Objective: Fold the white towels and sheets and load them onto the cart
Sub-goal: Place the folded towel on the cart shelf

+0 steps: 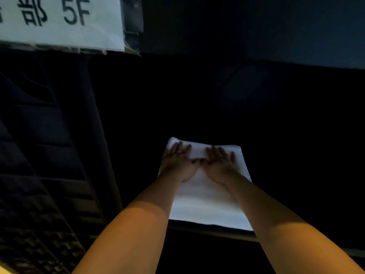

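Observation:
A folded white towel (207, 202) lies flat on a dark shelf inside the cart, its near edge at the shelf's front lip (217, 233). My left hand (178, 161) rests palm down on the towel's far left part, fingers straight and spread. My right hand (220, 162) lies flat beside it on the far right part, fingers straight. The two thumbs meet in the middle. Neither hand grips the cloth. Both forearms reach in from the bottom of the view.
The cart's interior is very dark. A white paper label (59, 20) marked "5F" is taped at the upper left. A dark slatted side wall (49, 175) runs down the left. A dark panel (256, 26) spans the upper right.

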Demonstrator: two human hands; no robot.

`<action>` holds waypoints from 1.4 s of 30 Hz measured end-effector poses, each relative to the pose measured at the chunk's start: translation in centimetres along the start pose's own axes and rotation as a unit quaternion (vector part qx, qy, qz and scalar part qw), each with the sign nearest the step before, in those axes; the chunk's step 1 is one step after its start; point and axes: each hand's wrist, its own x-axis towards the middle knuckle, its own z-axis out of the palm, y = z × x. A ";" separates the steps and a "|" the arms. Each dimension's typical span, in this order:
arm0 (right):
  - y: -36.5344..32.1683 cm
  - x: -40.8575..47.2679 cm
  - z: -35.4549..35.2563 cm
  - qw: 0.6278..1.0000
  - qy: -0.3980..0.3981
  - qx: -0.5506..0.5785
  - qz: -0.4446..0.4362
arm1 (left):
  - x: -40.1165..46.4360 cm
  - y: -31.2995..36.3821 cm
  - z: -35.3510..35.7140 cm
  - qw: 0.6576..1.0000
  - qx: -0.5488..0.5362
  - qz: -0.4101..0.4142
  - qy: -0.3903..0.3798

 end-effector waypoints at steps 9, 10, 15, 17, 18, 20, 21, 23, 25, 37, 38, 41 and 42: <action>1.9 -5.6 -0.2 0.998 0.058 -0.019 -0.001 | -6.0 1.5 -1.0 0.997 0.053 -0.024 0.042; 0.3 -6.2 0.4 0.997 0.052 -0.021 -0.049 | -7.1 2.3 -0.3 0.998 0.044 0.012 0.047; 1.5 -8.3 3.2 0.997 0.074 0.007 0.005 | -9.6 0.2 1.1 0.997 0.034 0.021 0.058; 4.0 -9.3 3.6 0.995 0.083 0.009 0.045 | -10.5 -0.9 1.0 0.999 0.009 0.008 0.049; 4.7 -9.8 3.8 0.995 0.085 0.003 0.057 | -11.1 -1.2 0.8 0.999 0.004 -0.001 0.036; 4.5 -10.8 3.7 0.991 0.113 -0.016 0.064 | -12.0 -0.8 0.2 0.999 0.021 -0.018 0.020; 3.5 -11.2 3.6 0.990 0.127 -0.022 0.050 | -12.4 -0.2 -0.1 0.999 0.027 -0.015 0.018; 0.8 -11.9 3.6 0.991 0.131 -0.014 -0.019 | -12.9 1.3 -0.3 1.000 0.022 0.010 0.017; -0.9 -12.9 4.1 0.992 0.119 -0.001 -0.051 | -13.6 1.8 0.1 1.000 0.021 0.015 0.012; 3.3 -19.0 1.3 0.999 -0.008 0.023 0.038 | -21.1 -0.6 -2.7 0.998 0.014 -0.012 -0.063; 3.0 -20.2 0.4 0.999 0.005 0.030 0.028 | -22.3 -0.4 -3.6 0.998 0.021 -0.010 -0.053; 1.4 -24.0 -3.0 0.998 0.057 0.040 -0.001 | -25.6 0.4 -6.8 0.999 0.004 -0.019 -0.031; 0.7 -25.3 -4.2 0.997 0.062 0.047 -0.006 | -26.7 0.6 -7.9 0.999 -0.002 -0.023 -0.025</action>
